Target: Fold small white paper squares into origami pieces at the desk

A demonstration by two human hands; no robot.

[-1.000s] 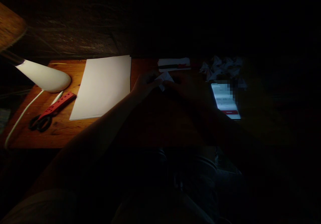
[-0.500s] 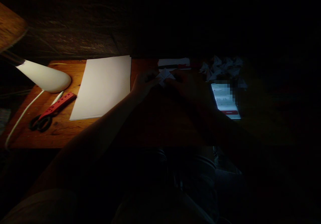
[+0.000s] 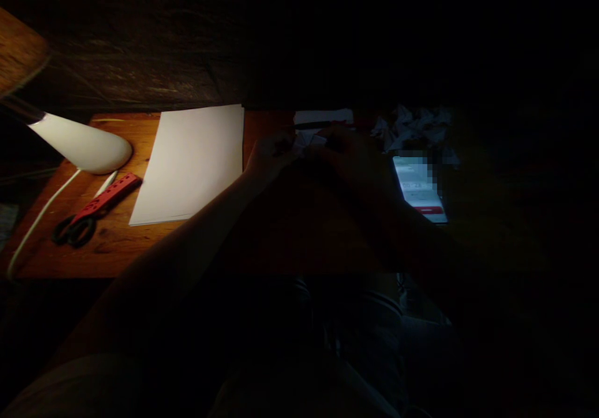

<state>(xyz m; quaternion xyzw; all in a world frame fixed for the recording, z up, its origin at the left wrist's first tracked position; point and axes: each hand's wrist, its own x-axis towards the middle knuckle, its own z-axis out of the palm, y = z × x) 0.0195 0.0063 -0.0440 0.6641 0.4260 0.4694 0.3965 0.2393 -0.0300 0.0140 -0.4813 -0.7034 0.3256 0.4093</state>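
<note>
On the left the lamp (image 3: pixel 79 146) lights the red-handled scissors (image 3: pixel 96 208) and the stack of white sheets (image 3: pixel 191 162) on the wooden table (image 3: pixel 116 249). Right of the stack, at the middle far edge, the left hand (image 3: pixel 269 156) has its fingertips pinched together on the small folded paper (image 3: pixel 309 143). A second ago a white triangle showed; now only a sliver does, so the fold seems pressed tighter. The right hand (image 3: pixel 350 153) covers it, too dark to tell its fingers. The lit phone (image 3: pixel 418 187) lies just right.
</note>
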